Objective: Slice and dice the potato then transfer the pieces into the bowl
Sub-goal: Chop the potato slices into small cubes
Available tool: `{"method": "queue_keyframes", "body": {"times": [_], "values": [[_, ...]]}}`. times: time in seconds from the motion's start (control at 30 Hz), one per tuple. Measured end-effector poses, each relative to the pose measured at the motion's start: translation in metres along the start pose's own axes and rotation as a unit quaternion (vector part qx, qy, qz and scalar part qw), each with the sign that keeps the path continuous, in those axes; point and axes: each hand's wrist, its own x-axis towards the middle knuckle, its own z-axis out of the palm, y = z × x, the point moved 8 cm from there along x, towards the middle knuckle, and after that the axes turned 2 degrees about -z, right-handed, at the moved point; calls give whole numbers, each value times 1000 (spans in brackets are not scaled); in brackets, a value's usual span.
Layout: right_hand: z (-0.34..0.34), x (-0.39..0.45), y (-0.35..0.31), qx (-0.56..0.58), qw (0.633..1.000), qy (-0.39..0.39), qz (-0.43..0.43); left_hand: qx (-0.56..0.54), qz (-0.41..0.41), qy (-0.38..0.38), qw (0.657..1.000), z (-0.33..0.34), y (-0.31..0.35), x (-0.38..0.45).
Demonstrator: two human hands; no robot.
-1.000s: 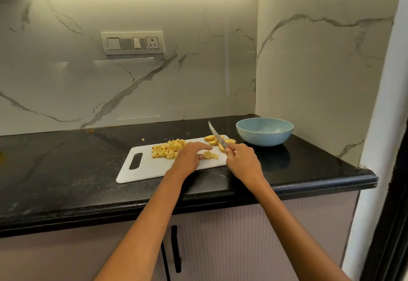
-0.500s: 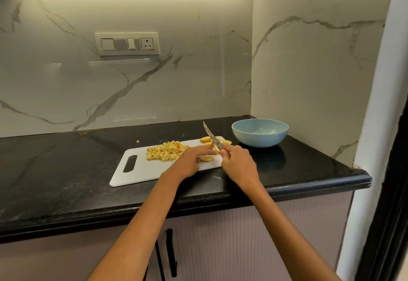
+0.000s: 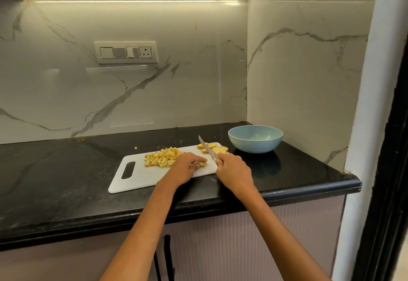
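A: Entry, head view. White cutting board (image 3: 154,176) is lying on the black surface (image 3: 55,181), handle slot toward the left. What is sitting on it?

B: A pile of diced potato (image 3: 162,159) is sitting mid-board. Several uncut potato slices (image 3: 217,147) are lying at the far right corner, apart from the pile.

A: Left hand?

B: The left hand (image 3: 184,168) is resting on the board just right of the dice. Its fingers (image 3: 197,159) are curling over and pinching a small potato piece (image 3: 202,164) against the board.

A: Right hand?

B: The right hand (image 3: 234,170) is gripping the knife (image 3: 207,148) with fingers wrapped tight around the handle. The blade is angling up and away to the left, its tip raised above the slices; whether the edge is touching anything, I cannot tell.

A: Bowl?

B: The light blue bowl (image 3: 255,146) is standing upright on the surface, just right of the board. No potato is showing inside it.

A: Background?

B: A switch panel (image 3: 125,52) is sitting on the marble wall.
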Motion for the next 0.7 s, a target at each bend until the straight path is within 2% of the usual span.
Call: {"method": "queue_keyframes", "body": {"times": [0.1, 0.2, 0.33, 0.7], "values": [[4, -9, -1, -76, 996, -40, 10, -10, -8, 11, 1000, -1, 0, -2], [0, -23, -3, -115, 992, -45, 5, -30, -40, 32, 998, -5, -8, -2], [-2, -33, -8, -147, 987, -69, -3, -32, -74, 52, 995, -9, -19, -1], [5, -27, -25, -176, 981, -64, -54, -35, -73, 71, 994, -12, -15, -1]]}}
